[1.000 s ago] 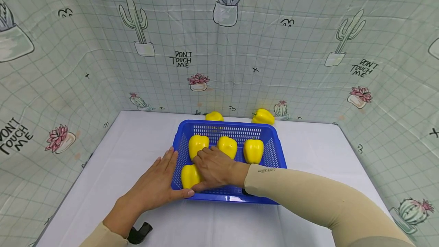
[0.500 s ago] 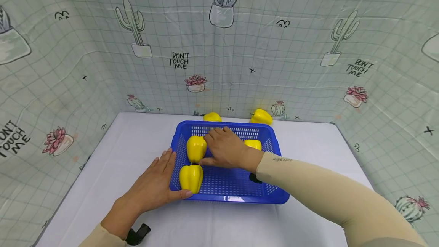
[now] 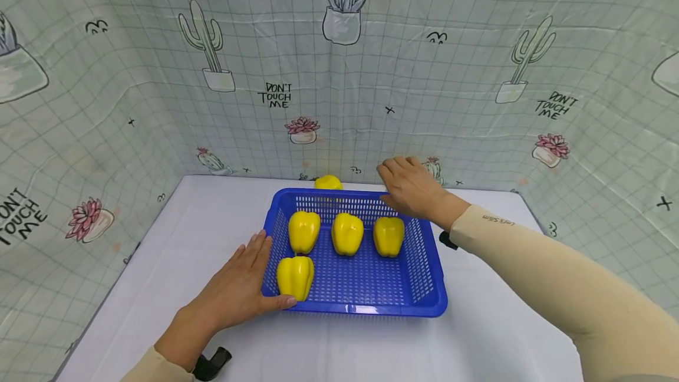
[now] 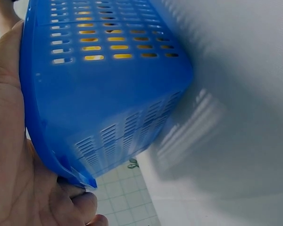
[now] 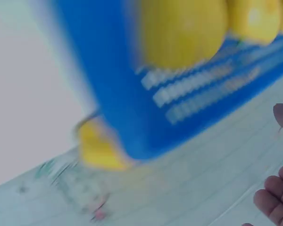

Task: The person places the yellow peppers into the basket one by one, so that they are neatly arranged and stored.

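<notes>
In the head view, a blue perforated plastic basket point(image 3: 366, 252) is seen on a white table point(image 3: 175, 240). Its near left corner is touched by the left hand point(image 3: 241, 290), whose fingers are laid out straight along the wall, the thumb against the front rim. Four glossy yellow bell peppers point(image 3: 347, 233) are held inside: three in a far row and one at the near left. The right hand point(image 3: 411, 190) is stretched over the far right corner with loose fingers; nothing is seen grasped. A fifth yellow pepper point(image 3: 328, 182) lies behind the far rim.

In the left wrist view, the basket's point(image 4: 108, 89) corner is pressed against the left hand's palm point(image 4: 19, 179).

The right wrist view is blurred; relaxed fingertips point(image 5: 276, 202) are shown, empty.
</notes>
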A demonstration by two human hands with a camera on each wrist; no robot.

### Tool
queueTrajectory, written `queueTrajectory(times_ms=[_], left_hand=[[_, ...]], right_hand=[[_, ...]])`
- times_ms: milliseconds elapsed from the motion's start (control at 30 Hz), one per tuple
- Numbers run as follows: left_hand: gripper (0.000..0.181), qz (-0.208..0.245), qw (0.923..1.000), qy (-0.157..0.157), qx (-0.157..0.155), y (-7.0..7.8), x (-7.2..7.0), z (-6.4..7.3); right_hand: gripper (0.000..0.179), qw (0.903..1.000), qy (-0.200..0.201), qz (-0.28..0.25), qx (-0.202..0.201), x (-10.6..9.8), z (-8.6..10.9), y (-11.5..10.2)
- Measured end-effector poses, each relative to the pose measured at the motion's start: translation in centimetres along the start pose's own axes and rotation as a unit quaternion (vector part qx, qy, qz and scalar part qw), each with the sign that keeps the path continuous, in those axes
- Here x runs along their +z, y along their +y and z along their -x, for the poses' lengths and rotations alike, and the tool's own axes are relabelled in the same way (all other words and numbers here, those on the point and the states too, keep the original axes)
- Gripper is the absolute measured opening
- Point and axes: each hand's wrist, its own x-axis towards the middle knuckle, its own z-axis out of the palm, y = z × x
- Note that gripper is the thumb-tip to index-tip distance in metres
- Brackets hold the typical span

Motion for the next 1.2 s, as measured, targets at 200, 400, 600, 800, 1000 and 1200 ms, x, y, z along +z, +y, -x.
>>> queueTrajectory(times_ms=[200,400,600,800,1000,1200], left_hand=[[0.133,0.015,0.9998,-0.010,-0.008,-0.1,-0.1,0.1],[0.131,0.020,0.9997,-0.014,-0.009,-0.4,-0.1,-0.1],[0.129,0.026,0.9993,-0.022,-0.016,-0.5,0.2,-0.2],[0.130,0.024,0.9993,-0.022,-0.019,-0.6,0.3,-0.2],[0.130,0.023,0.9992,-0.024,-0.023,-0.7,0.3,-0.3],[0.130,0.033,0.9986,-0.032,-0.028,-0.7,0.2,-0.3]], right_hand=[[0.068,0.9994,-0.019,0.026,0.015,1.7,1.1,4.8],[0.083,0.9978,-0.050,0.043,0.006,3.8,1.8,7.7],[0.080,0.9955,-0.076,0.054,-0.017,5.8,1.2,8.6],[0.077,0.9911,-0.101,0.073,-0.046,7.6,0.4,8.5],[0.071,0.9876,-0.118,0.079,-0.068,9.5,0.1,8.0],[0.077,0.9836,-0.122,0.101,-0.085,10.8,0.0,7.9]])
